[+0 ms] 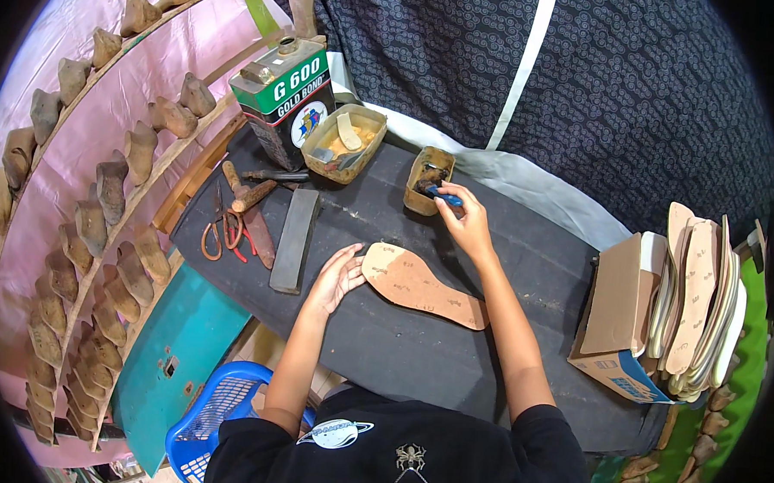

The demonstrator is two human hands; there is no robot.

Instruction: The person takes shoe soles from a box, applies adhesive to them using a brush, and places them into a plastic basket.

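Item, right grip (466, 221): narrow, thumb and fingers pinching a blue-handled tool (448, 199). Its dark end sits in the small tub (419, 201) just beyond the grip; the hold presumably keeps the fingers clear of the contents.

Item, left grip (339, 281): loosely spread, fingers partly curled, clamped on nothing; the fingertips appear to touch the insole's edge, probably to steady it.

Item, insole (411, 284): flat on the worktop (391, 354), marked face up, between the two grips and nearer the left; flatness likely gives it even support. Long axis slanting across the worktop; broad end toward the left grip, narrow end pointing away rightward, below the right grip. Pale patch at the broad end.

Item, grey bar (294, 242): left of the left grip.

Item, cardboard box (618, 295) with stacked insoles (696, 294): well right of the right grip, stood on edge, perhaps saving room.
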